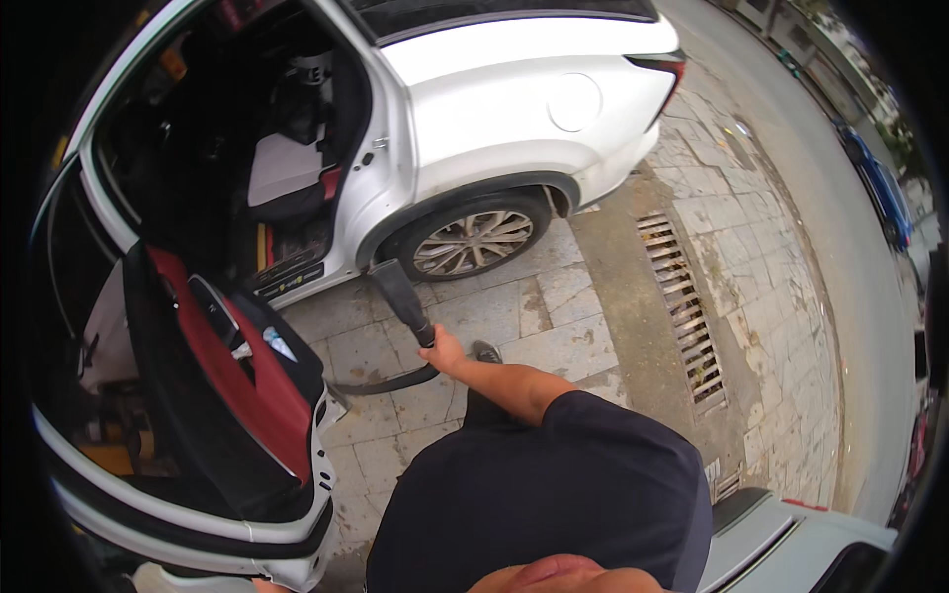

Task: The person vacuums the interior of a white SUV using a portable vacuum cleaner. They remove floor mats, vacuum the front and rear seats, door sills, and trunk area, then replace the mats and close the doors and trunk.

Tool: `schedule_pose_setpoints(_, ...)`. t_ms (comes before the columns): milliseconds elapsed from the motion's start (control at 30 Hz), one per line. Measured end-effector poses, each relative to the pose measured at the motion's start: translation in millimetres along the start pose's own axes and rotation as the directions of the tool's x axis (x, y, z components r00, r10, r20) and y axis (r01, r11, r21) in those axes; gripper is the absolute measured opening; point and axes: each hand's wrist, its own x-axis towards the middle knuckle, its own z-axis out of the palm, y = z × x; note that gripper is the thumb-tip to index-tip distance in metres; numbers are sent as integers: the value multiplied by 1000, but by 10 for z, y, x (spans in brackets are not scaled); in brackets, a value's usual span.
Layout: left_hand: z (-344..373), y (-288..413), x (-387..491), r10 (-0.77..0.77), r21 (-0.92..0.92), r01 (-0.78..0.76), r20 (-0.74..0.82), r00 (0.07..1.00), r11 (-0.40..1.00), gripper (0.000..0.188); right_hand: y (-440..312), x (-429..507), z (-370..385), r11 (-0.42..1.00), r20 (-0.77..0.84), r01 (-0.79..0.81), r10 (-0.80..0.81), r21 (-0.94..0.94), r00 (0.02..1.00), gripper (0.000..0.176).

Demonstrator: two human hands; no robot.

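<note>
My right hand (446,351) grips the neck of a black vacuum-cleaner nozzle (400,293), whose wide mouth points up and away from me. A black hose (393,383) curves from near my hand towards the open car door's edge. In the picture, the nozzle's mouth lies beside the white car's rear wheel (474,243) and the sill (293,280); I cannot tell if they touch. Beyond it is the doorway, with a rear seat bearing a light-coloured cover (285,169). My left hand is out of view.
The rear door (245,363), lined in red and black, stands wide open on the left. Stone paving (552,296) surrounds a drain grate (682,311). Another vehicle (778,548) stands behind at lower right. Part of a person (268,585) shows at the lower left edge.
</note>
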Motion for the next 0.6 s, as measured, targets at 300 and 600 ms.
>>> schedule_pose_setpoints(300, 788, -436, -1351, -844, -514, 776, 169, 509, 365, 32, -583, 992, -305, 979, 192, 194, -203, 62, 960, 56)
schedule_pose_setpoints(600, 1456, 3196, -989, 259, -429, 678, 903, 343, 597, 45, -1207, 1510, -551, 927, 462, 296, -373, 232, 805, 61)
